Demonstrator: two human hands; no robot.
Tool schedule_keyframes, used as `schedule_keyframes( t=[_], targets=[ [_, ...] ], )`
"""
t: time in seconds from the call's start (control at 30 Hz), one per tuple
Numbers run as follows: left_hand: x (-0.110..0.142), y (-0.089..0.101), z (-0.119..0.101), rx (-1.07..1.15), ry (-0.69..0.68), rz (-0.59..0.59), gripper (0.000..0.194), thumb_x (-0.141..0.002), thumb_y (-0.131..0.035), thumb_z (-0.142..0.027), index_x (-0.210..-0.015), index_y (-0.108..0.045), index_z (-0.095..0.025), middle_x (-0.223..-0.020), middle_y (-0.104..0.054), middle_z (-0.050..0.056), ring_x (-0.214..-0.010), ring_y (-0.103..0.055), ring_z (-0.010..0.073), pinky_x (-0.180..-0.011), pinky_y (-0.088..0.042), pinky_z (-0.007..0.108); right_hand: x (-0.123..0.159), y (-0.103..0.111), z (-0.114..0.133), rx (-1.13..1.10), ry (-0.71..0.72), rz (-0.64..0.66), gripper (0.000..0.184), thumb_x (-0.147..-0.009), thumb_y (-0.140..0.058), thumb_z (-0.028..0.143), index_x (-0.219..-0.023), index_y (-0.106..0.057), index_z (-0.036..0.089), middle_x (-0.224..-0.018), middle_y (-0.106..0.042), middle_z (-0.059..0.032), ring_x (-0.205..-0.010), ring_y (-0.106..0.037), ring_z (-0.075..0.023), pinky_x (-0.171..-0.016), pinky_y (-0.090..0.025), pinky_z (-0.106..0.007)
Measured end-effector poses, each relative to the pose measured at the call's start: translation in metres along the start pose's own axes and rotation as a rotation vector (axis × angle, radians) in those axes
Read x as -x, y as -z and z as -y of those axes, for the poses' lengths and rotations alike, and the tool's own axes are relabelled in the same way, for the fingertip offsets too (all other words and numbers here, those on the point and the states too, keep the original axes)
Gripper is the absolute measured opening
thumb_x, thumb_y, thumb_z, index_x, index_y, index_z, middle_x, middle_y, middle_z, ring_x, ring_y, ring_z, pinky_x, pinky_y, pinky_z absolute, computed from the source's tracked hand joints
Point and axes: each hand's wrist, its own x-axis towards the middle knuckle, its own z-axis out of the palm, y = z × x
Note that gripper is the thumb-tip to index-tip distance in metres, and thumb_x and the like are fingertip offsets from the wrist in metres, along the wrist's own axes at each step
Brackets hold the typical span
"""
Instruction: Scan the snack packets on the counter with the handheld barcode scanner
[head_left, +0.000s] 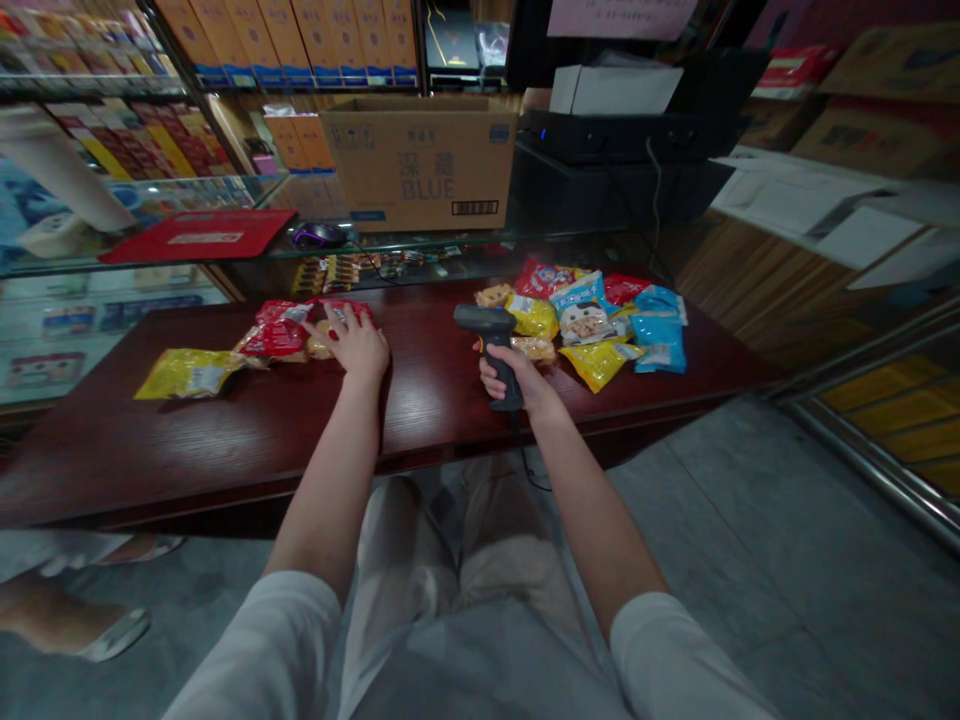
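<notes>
My right hand point(516, 383) is closed around the grip of a dark barcode scanner point(491, 340), whose head points left over the dark red table point(435, 400). My left hand point(354, 342) lies with fingers spread on a red snack packet point(285, 328) at the right end of a small group of packets. A yellow packet point(187, 372) lies at the left of that group. To the right of the scanner sits a pile of several snack packets point(600, 325) in red, yellow and blue.
A glass counter point(247, 215) behind the table carries a cardboard box point(420, 160), a computer mouse point(318, 236) and a red mat point(199, 236). Shelves of boxed goods point(112, 120) fill the back left. Another person's sandalled foot point(90, 620) shows at the lower left.
</notes>
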Motion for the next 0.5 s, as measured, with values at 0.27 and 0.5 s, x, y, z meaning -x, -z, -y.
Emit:
schedule_keyframes(
  t=[0.27,0.5],
  targets=[
    [0.003,0.005,-0.014,0.026,-0.134,-0.03,0.046,-0.094,-0.046,-0.025,-0.137,-0.057,-0.016,-0.162,-0.035,0.019,-0.158,-0.003,0.0361,-0.115,0.009,0.076,0.003,0.002,0.006,-0.022,0.018,0.002,0.035,-0.08,-0.068,0.042,-0.102,-0.05,0.022,-0.054,-0.046,0.0126,-0.034,-0.032,-0.0046,-0.033,-0.023,-0.016],
    [0.014,-0.022,-0.097,0.31,-0.348,0.251,0.043,-0.096,-0.051,-0.034,-0.133,-0.058,-0.015,-0.139,-0.059,0.017,-0.132,-0.053,0.0309,-0.113,-0.038,0.05,0.039,0.042,0.036,0.017,0.073,-0.168,0.041,-0.075,-0.077,0.045,-0.097,-0.051,0.021,-0.054,-0.049,0.0111,-0.035,-0.034,-0.0047,-0.033,-0.026,-0.017]
  ],
)
